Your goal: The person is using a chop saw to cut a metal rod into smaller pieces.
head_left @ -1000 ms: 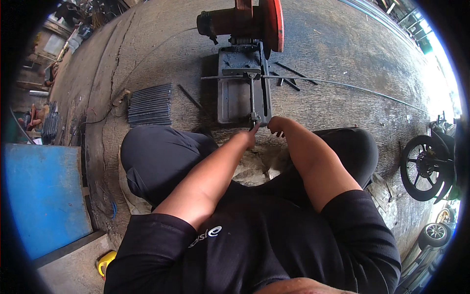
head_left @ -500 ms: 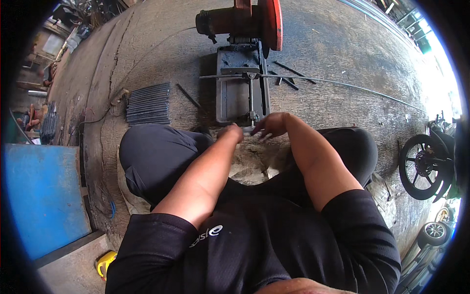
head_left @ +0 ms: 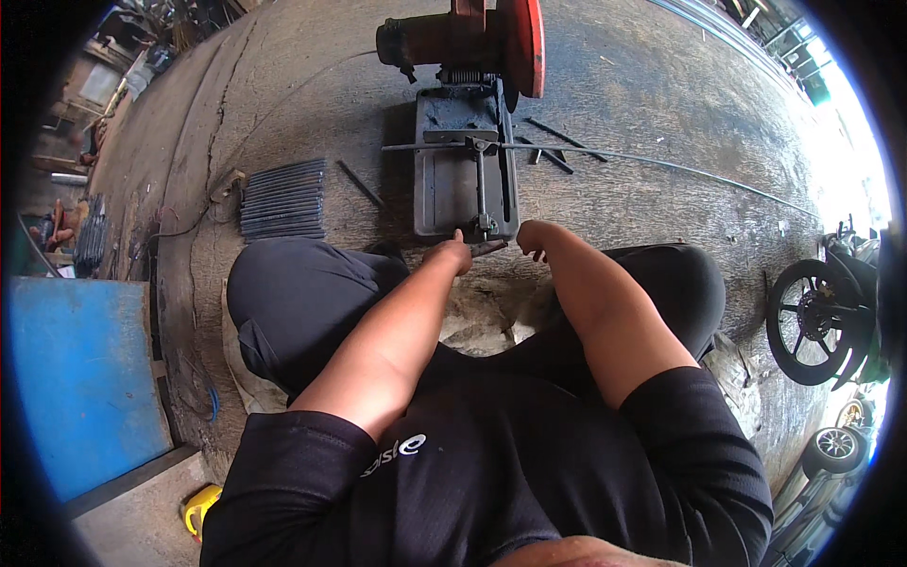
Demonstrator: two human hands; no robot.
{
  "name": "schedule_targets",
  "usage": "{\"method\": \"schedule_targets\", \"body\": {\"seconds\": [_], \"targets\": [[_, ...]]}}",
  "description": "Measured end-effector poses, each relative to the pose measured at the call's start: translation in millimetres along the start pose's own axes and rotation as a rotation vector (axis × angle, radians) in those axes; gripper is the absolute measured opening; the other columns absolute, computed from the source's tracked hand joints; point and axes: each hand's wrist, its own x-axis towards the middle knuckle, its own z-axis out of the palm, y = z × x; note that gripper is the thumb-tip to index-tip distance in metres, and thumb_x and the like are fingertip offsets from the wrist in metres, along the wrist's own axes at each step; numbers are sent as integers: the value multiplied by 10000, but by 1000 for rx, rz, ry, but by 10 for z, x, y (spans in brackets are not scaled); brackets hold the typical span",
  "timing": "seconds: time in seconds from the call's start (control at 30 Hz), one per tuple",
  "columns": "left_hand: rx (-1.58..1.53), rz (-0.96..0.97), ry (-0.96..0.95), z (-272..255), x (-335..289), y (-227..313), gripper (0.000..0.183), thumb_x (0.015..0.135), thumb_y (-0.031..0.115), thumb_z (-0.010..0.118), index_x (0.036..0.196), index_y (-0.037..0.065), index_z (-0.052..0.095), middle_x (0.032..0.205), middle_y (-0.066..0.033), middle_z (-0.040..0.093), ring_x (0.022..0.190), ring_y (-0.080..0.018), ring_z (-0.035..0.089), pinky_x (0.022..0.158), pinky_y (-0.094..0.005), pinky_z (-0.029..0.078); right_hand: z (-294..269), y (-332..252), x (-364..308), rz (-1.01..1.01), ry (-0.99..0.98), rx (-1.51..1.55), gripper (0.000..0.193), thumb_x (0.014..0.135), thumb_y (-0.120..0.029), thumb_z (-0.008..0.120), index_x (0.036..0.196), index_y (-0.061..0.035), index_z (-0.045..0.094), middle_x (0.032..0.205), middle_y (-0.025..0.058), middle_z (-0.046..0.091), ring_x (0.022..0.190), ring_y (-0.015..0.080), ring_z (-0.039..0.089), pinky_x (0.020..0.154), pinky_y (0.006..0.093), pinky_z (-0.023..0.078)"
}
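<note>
An abrasive cut-off saw [head_left: 458, 42] with a red guard stands ahead of me, its grey base [head_left: 444, 203] toward my knees. A long thin metal rod [head_left: 652, 162] lies across the base in the clamp [head_left: 480, 149]. At the near end of the clamp screw [head_left: 483, 194], my left hand [head_left: 450, 255] is closed on a short dark bar [head_left: 488, 248], thumb raised. Whether this bar joins the screw, I cannot tell. My right hand [head_left: 537, 236] is just right of the bar's end, fingers curled down; anything within them is hidden.
Left of the saw lies a neat row of cut dark rods [head_left: 283, 200], with one loose rod [head_left: 361, 183] beside it. Several short offcuts [head_left: 553, 156] are on the right. A blue panel [head_left: 85, 378] stands at left, a motorcycle wheel [head_left: 808, 321] at right.
My right hand has moved slightly right, away from the dark bar, and its fingers have curled. My left thumb now points up, and more of the bar shows.
</note>
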Motion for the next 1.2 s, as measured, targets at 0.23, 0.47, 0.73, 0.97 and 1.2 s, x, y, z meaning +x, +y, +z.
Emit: {"method": "schedule_targets", "body": {"seconds": [0.23,0.47,0.73,0.97,1.2], "targets": [[-54,0,-24,-27,-15,-24,783,920,139,429,1478,226,-113,1440,-165,379,1256,-332,456,1023,-461,376,-43,-12,-274,-539,-198,783,266,881,-72,596,1146,-87,595,1189,65,570,1037,220,580,801,361,554],[-34,-51,-6,10,-5,1,848,886,108,475,1476,228,-123,1433,-186,381,1265,-341,445,1025,-474,369,72,6,51,45,-157,261,344,926,-119,495,1259,-183,559,1287,49,549,993,255,616,784,439,550],[-69,-21,22,88,168,5,821,889,128,470,1481,203,-94,1427,-185,386,1269,-343,441,1031,-468,362,-42,55,9,-1061,308,-215,379,865,-49,602,1238,-81,543,1217,108,574,1016,271,611,825,413,531],[-13,84,51,88,207,-69,851,865,187,521,1475,66,-60,1345,-228,470,1227,-352,484,1025,-453,368,-45,8,-157,-151,-209,646,357,873,11,492,1202,-95,583,1185,74,587,919,215,605,790,346,531],[-89,23,19,75,157,-13,814,876,71,452,1487,206,-68,1417,-211,389,1268,-357,440,1038,-472,358,40,30,100,90,55,300,257,901,-90,531,1148,-73,602,1130,127,614,878,260,665,629,412,569]]}}
